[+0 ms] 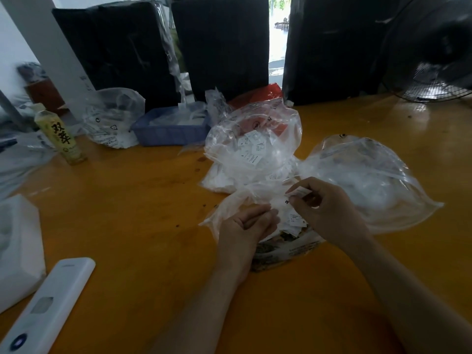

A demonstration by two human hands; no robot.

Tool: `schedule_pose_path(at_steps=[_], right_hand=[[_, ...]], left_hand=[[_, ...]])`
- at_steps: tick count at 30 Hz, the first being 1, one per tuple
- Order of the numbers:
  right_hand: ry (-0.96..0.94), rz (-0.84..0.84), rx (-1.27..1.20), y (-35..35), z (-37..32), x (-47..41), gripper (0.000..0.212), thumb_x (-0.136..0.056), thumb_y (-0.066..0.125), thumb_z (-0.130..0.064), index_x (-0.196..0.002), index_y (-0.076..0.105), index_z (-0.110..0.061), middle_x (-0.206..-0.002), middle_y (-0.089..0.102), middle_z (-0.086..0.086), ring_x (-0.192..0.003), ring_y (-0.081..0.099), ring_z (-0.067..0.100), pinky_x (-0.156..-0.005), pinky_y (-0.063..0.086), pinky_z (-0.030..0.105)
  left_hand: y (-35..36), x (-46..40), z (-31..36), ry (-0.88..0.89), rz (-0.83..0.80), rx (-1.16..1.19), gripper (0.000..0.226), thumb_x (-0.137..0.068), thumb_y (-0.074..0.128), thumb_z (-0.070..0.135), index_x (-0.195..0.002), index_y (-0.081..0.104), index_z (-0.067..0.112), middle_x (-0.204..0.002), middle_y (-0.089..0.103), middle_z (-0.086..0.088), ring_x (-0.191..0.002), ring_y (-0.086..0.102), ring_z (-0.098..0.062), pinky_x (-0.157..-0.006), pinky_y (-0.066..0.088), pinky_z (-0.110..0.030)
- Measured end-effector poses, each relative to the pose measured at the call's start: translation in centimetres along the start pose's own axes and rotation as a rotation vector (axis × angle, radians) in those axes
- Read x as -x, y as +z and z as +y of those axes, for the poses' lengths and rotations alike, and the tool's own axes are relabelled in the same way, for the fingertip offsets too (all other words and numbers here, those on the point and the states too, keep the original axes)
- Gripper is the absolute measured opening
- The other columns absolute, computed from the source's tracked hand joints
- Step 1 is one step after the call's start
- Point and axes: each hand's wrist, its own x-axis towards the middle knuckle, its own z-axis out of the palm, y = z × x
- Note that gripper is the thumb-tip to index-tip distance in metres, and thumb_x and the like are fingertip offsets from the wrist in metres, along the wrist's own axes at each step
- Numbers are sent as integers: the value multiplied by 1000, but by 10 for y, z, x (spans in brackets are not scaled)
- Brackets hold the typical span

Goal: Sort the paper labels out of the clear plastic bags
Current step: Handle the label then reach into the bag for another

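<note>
Both hands are at work over a crinkled clear plastic bag (245, 200) on the glossy orange table (127, 213): the left hand (245, 226) curls its fingers into the film and grips it, while the right hand (329, 208) pinches a small white paper label (298, 193) between thumb and forefinger just above the bag's mouth. More little white labels (293, 221) lie heaped between the hands, their print too small to read. Behind sits a puffy clear bag (255, 146) stuffed with labels, another billowy one (370, 180) to the right. At far left stands a yellow-green drink bottle (60, 135) with bold Chinese characters, beside a blue plastic tray (163, 134); a smooth white remote (48, 307) lies near.
</note>
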Motion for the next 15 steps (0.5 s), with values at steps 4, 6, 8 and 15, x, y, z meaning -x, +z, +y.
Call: schedule_pose_path(at_steps=[4, 6, 8, 15], right_hand=[[14, -31, 36, 2, 1, 0, 9, -97, 70, -20, -102, 71, -27, -90, 70, -15, -76, 64, -1, -62, 46, 15], [7, -30, 51, 3, 1, 1, 8, -97, 71, -20, -102, 71, -26, -87, 69, -15, -72, 62, -4, -60, 45, 14], [-2, -14, 59, 3, 0, 1, 7, -96, 71, -19, -101, 71, -24, -79, 66, -16, -67, 60, -6, -59, 45, 13], [12, -72, 102, 3, 0, 0, 8, -95, 72, -20, -103, 72, -24, -84, 67, -17, -76, 63, -3, -63, 47, 11]], left_hand=[[-3, -2, -4, 10, 0, -21, 29, -81, 82, 26, -109, 80, 20, -108, 81, -12, -106, 78, -27, -92, 62, -28], [-3, -2, -4, 14, -10, -29, 34, -79, 83, 29, -111, 79, 20, -107, 81, -12, -107, 77, -26, -93, 61, -28], [-4, -2, -4, 13, -20, -34, 35, -80, 83, 30, -112, 79, 20, -108, 81, -11, -107, 77, -25, -94, 61, -30], [-2, -1, -3, 15, 21, -100, 20, -86, 81, 27, -106, 83, 29, -106, 81, -7, -99, 79, -23, -82, 65, -31]])
